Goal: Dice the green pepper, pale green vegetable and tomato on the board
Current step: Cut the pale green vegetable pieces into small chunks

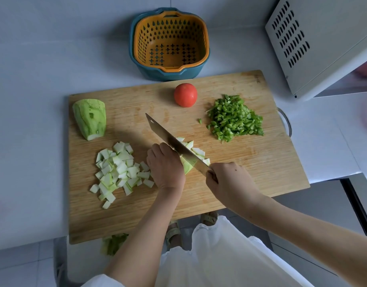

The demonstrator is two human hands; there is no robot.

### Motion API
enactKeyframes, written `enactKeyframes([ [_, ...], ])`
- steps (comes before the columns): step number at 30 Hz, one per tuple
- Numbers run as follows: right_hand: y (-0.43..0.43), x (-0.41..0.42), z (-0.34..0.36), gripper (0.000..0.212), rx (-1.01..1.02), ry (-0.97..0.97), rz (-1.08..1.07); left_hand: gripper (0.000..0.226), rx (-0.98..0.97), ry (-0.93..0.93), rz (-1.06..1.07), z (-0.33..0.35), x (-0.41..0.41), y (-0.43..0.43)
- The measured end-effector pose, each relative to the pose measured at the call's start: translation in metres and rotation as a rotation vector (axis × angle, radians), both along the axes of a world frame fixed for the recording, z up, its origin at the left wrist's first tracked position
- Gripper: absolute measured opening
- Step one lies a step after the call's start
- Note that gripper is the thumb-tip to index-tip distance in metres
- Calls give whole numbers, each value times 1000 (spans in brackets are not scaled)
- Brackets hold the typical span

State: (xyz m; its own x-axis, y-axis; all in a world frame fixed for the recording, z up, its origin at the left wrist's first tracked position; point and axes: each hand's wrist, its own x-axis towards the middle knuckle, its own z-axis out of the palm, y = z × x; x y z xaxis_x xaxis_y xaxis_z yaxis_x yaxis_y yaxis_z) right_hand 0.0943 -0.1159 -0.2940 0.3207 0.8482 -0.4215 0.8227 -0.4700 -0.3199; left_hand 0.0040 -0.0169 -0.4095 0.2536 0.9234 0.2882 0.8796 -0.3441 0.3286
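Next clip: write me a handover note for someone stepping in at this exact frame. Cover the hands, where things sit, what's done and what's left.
Left hand holds down the pale green piece mid-board. Right hand grips the knife, blade across that piece.
On the board: diced pepper pile at the right, diced pale pile at the left, uncut pale chunk at the far left, whole tomato at the back.
Done: pepper diced, pale vegetable partly diced.
Left: finish this piece, dice the chunk, then the tomato.
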Motion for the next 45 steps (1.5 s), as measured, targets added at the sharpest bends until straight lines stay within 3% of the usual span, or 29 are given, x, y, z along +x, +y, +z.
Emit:
enactKeyframes([
  [17, 23, -3, -22, 39, -8, 43, -58, 10, 3, -58, 46, -10, 0, -1],
  [25, 5, -4, 6, 37, -58, -68, 15, 12, -22, -72, -3, -11, -2, 0],
  [29, 18, -8, -9, 38, -78, -12, -11, 18, -5, -99, 49, -7, 0, -1],
  [36, 27, -1, -30, 39, -23, 91, -122, 8, -66, -51, 44, -5, 0, -2],
  [39, 22, 5, -29, 37, 9, 125, -155, 30, -109, -127, 45, 1, -1, -1],
  [45, 4, 5, -11, 39, 72, 79, -111, 34, -96, -132, 102, 0, -14, -10],
])
